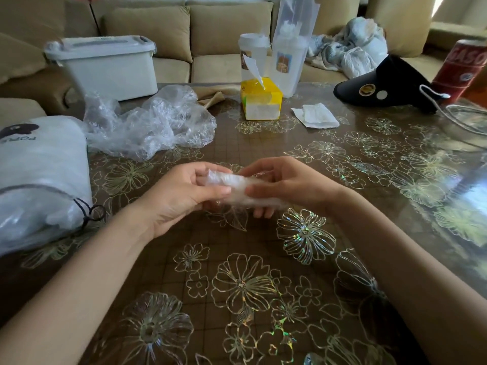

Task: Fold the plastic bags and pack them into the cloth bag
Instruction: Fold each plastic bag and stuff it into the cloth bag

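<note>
Fingers of the left hand [181,192] and right hand [284,185] pinch a crinkled clear plastic bag [234,189], folded into a narrow strip, at centre frame above the glossy flower-patterned table [263,259]. More crumpled clear bags [150,125] lie upper left. The white drawstring cloth bag [39,175] bulges at the left edge.

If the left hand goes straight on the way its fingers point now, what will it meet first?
The left hand points rightward along the folded clear plastic bag it pinches, so it would first meet the right hand, which pinches the same bag. They look nearly touching; depth is unclear.
</note>
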